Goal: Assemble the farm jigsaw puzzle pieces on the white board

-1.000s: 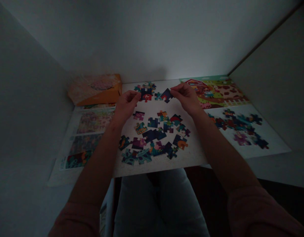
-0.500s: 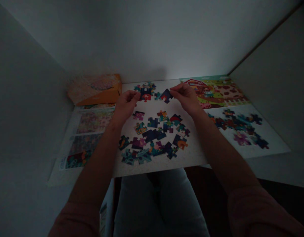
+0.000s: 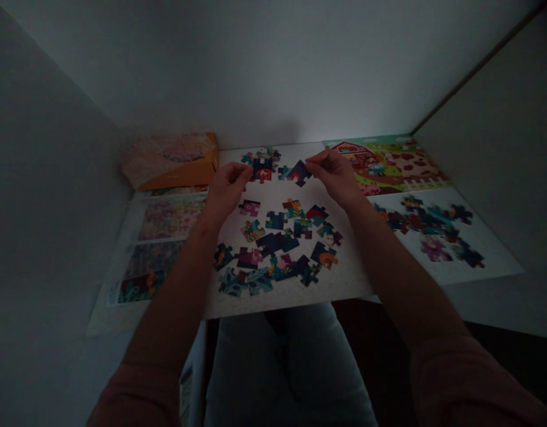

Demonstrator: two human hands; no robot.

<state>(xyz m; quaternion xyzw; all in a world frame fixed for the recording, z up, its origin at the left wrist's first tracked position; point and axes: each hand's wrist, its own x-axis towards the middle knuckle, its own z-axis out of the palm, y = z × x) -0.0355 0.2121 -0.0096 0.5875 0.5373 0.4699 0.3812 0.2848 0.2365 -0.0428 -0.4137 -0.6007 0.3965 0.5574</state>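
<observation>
My left hand [image 3: 231, 181] pinches a dark blue puzzle piece with red [image 3: 262, 170] at its left edge. Opposite it, my right hand [image 3: 330, 172] grips the corner of another dark blue and red piece [image 3: 299, 172], which is tilted like a diamond. The two held pieces are apart. Behind them lies a cluster of small teal pieces [image 3: 273, 155], partly covered. Nearer to me, many loose pieces are spread on the white board, among them a purple one [image 3: 249, 207], a yellow patterned one [image 3: 252, 230] and one with an orange shape [image 3: 325, 256].
An orange box [image 3: 179, 169] stands at the back left, above printed picture sheets [image 3: 160, 219]. At the back right is a farm picture [image 3: 384, 166]. More loose pieces [image 3: 433, 219] lie on the right of the white table [image 3: 477, 261]. A wall rises directly behind.
</observation>
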